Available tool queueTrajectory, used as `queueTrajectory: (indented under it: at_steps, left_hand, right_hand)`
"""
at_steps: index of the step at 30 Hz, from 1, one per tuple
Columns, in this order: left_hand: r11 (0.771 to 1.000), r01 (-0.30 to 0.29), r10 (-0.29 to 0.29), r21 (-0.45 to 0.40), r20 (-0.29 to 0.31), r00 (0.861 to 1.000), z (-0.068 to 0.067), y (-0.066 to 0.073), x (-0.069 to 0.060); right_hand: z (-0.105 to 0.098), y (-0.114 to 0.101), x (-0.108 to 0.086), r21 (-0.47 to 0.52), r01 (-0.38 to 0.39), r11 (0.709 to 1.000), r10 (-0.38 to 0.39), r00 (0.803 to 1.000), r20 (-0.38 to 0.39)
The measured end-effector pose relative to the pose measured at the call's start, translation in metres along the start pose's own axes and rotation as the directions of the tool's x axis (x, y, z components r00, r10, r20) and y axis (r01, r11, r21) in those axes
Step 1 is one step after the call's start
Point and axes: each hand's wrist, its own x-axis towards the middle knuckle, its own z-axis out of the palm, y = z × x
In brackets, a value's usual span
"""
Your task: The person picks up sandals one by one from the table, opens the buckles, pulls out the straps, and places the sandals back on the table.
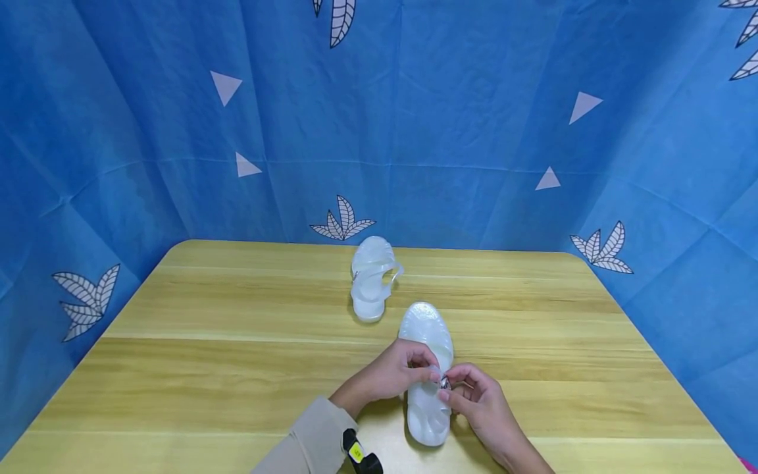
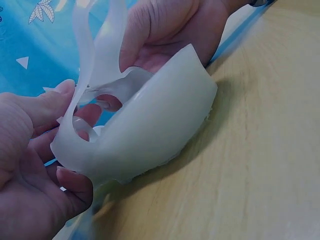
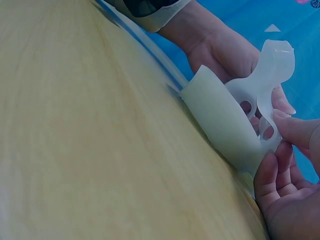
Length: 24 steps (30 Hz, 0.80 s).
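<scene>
A translucent white sandal (image 1: 428,421) lies sole-down on the wooden table, its toe pointing away from me. In the head view my left hand (image 1: 395,370) reaches over it and pinches the end of a strap (image 1: 434,372). From the right side, my right hand (image 1: 482,407) grips a small shiny buckle (image 1: 445,382) between thumb and fingers. Strap end and buckle are close together above the footbed. The left wrist view shows the sandal's heel (image 2: 155,125) with the left thumb and fingers at the strap. Fingers partly hide where strap and buckle meet.
A second white sandal (image 1: 370,299) sits farther back on the wooden table (image 1: 237,382), slightly left of the first. Blue cloth (image 1: 450,131) with white leaves and triangles hangs behind the table and along both sides. A black band (image 1: 355,451) is on the left wrist.
</scene>
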Motion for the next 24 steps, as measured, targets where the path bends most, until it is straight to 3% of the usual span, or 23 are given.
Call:
queueTrajectory:
  at_steps: [18, 24]
  left_hand:
    - [0.997, 0.012, -0.013, -0.077, -0.01, 1.0, -0.0004, 0.0006, -0.0007]
    - [0.973, 0.057, -0.08, -0.226, -0.096, 0.992, -0.004, -0.0026, 0.0007]
  right_hand:
    - [-0.0006, -0.0006, -0.0004, -0.014, 0.052, 0.999, -0.052, 0.999, 0.011]
    - [-0.0008, 0.0004, -0.0006, -0.03, 0.068, 0.997, -0.068, 0.998, 0.004]
